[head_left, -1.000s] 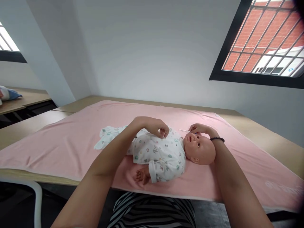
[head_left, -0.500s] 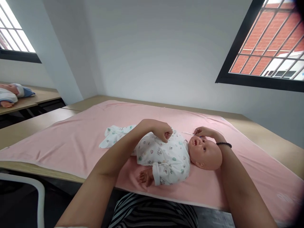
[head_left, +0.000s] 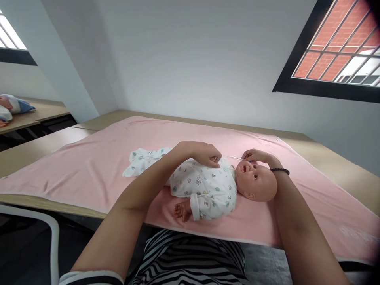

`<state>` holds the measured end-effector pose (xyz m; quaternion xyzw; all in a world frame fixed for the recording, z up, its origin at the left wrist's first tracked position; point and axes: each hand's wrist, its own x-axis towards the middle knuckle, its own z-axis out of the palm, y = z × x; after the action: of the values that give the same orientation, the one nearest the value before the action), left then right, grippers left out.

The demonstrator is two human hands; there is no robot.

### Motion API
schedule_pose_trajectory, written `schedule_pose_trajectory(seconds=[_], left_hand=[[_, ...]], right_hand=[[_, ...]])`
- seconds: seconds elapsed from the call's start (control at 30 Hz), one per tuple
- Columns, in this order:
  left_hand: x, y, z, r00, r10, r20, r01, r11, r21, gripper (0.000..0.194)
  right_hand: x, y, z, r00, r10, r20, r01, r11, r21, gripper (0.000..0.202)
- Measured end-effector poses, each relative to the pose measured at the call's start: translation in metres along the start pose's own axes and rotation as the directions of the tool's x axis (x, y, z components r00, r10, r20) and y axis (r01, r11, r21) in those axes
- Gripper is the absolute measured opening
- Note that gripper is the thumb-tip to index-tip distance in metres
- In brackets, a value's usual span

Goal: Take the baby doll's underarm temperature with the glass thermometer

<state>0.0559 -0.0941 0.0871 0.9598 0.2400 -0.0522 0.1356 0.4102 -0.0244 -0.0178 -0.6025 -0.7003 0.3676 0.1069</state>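
Note:
A bald baby doll (head_left: 204,182) in a white patterned outfit lies on its back on a pink cloth (head_left: 97,158), its head to the right. My left hand (head_left: 208,154) is closed above the doll's chest, with a thin pale tip showing at its fingers; what it holds is too small to name. Behind the doll's head, my right hand (head_left: 255,155) is closed on a thin clear stick, probably a thermometer (head_left: 234,158), which points left. A bit of blue shows below those fingers.
The cloth covers a wooden table (head_left: 323,152) against the wall. Another doll (head_left: 14,106) lies on a table at the far left. A white curved metal bar (head_left: 53,233) stands at the lower left, near the table's front edge.
My left hand has moved a little right over the doll's chest, and a thin tip now shows at its fingers. My right hand stays behind the doll's head. The view has tilted slightly down.

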Motion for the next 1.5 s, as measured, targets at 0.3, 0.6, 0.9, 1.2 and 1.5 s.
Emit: schedule_pose_trajectory(seconds=[0.3,0.6,0.9,1.2,1.5], left_hand=[[0.033,0.024,0.030,0.993,0.003,-0.118,0.026,0.970,0.244,0.024],[0.029,0.029,0.025,0.997,-0.037,-0.070,0.047,0.989,0.139,0.008],[0.028,0.018,0.030,0.998,-0.003,-0.057,0.006,0.998,0.062,0.030],[0.002,0.014,0.001,0.996,-0.083,-0.009,0.084,0.992,0.098,0.023],[-0.051,-0.015,-0.030,0.888,-0.369,0.274,0.383,0.924,0.005,0.030]], right_hand=[[0.016,0.000,-0.007,0.998,-0.054,0.038,0.054,0.999,0.001,0.029],[0.021,0.006,-0.007,0.998,-0.057,0.039,0.057,0.998,-0.006,0.028],[0.028,0.012,-0.009,0.999,-0.031,0.035,0.032,0.999,-0.023,0.032],[0.007,0.001,-0.020,0.998,-0.035,0.055,0.040,0.995,-0.087,0.031],[0.006,0.015,-0.022,0.997,0.023,0.078,-0.016,0.996,-0.088,0.029]])
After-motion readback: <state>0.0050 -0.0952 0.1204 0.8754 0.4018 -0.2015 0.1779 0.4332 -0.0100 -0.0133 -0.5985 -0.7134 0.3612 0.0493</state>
